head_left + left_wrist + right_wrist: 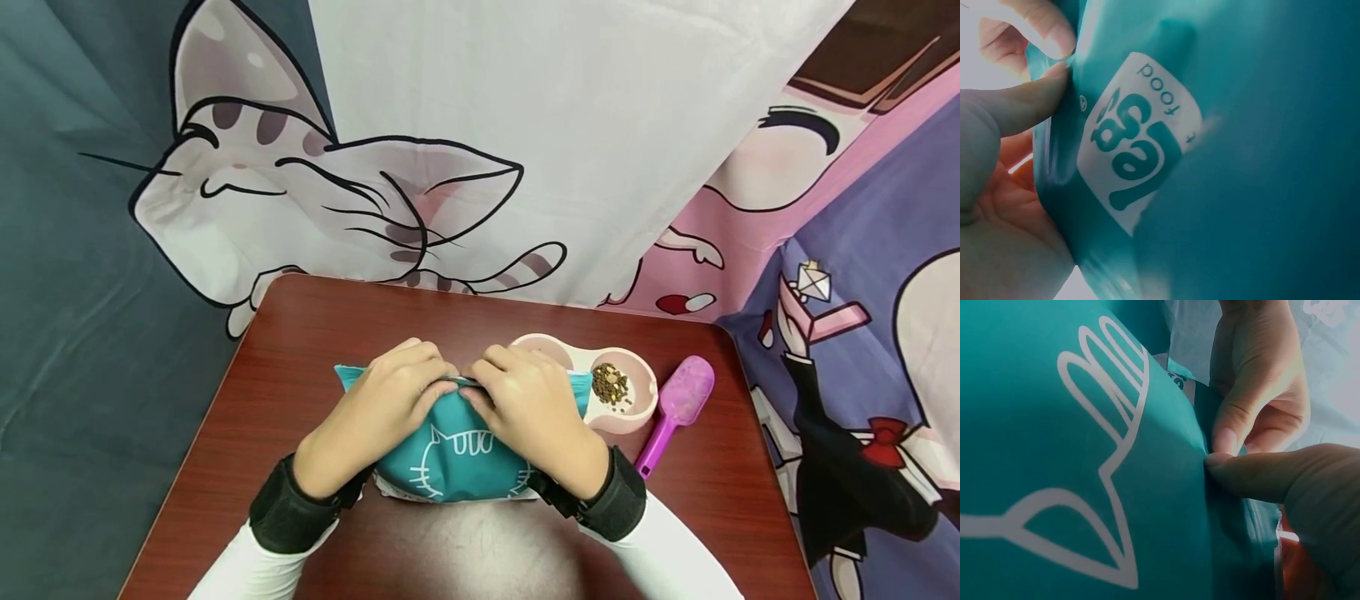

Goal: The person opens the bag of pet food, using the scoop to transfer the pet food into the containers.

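Note:
A teal pet food bag (pixel 453 467) with a white cat drawing lies on the table in front of the person. My left hand (pixel 401 392) pinches its top edge between thumb and fingers, left of the middle. Close beside it, my right hand (pixel 528 404) pinches the same edge. The two thumbs nearly meet in the right wrist view, where the left hand (pixel 1263 375) comes in from the top. Printed lettering (pixel 1141 137) shows upside down on the bag in the left wrist view. The fingers behind the edge are partly hidden.
A pale pink double bowl (pixel 588 360) stands behind the right hand, with brown kibble (pixel 611 383) in its right cup. To its right lies a purple scoop (pixel 684 396), handle toward the person. A cloth printed with cartoons (pixel 600 125) hangs behind the reddish-brown table (pixel 247 467).

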`<state>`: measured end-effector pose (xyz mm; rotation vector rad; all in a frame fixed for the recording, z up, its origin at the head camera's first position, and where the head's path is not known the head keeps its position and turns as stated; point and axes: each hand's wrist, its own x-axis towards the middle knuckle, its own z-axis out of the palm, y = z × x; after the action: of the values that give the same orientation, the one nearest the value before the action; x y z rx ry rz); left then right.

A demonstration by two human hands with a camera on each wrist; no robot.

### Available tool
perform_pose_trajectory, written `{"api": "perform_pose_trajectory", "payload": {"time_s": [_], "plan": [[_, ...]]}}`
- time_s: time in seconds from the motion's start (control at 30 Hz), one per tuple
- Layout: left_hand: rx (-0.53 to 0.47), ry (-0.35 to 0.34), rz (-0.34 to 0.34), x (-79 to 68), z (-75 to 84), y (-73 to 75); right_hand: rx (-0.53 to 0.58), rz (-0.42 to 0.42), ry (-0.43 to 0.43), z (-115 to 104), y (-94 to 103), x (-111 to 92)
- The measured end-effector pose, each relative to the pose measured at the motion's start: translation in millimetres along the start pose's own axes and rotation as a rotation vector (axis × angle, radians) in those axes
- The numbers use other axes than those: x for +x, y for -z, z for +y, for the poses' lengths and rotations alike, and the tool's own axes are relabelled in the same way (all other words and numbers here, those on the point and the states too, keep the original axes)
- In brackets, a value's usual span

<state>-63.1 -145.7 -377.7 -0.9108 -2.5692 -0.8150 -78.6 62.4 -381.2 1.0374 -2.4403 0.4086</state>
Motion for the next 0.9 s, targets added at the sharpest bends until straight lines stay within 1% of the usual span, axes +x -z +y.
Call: {"api": "perform_pose_trajectory", "payload": {"time_s": [0.13, 0.23, 0.33, 0.47, 0.6, 0.77, 0.9], "plan": [[0.045, 0.046, -0.040, -0.9, 2.1, 1.4, -0.020, 0.009, 0.006, -1.2, -0.8, -0.3], [0.088, 0.062, -0.045, -2.1, 3.1, 1.5, -0.034, 0.008, 0.011, -1.6, -1.3, -0.1], [0.128, 0.050, -0.042, -3.1, 3.0, 1.3, -0.026, 0.001, 0.008, -1.5, -0.4, 0.3], [0.155, 0.029, -0.042, -3.8, 2.3, 0.4, 0.023, -0.004, 0.002, -0.8, 2.2, 0.5], [0.144, 0.033, -0.034, -4.0, 1.9, -0.9, 0.043, 0.010, 0.016, -0.1, 2.2, 0.1], [0.112, 0.045, -0.022, -2.7, 1.5, -2.7, 0.020, 0.044, 0.028, -0.7, 1.2, 0.5], [0.093, 0.059, -0.013, -1.7, 0.7, -4.5, 0.002, 0.051, 0.022, -1.6, 1.0, 1.3]]}}
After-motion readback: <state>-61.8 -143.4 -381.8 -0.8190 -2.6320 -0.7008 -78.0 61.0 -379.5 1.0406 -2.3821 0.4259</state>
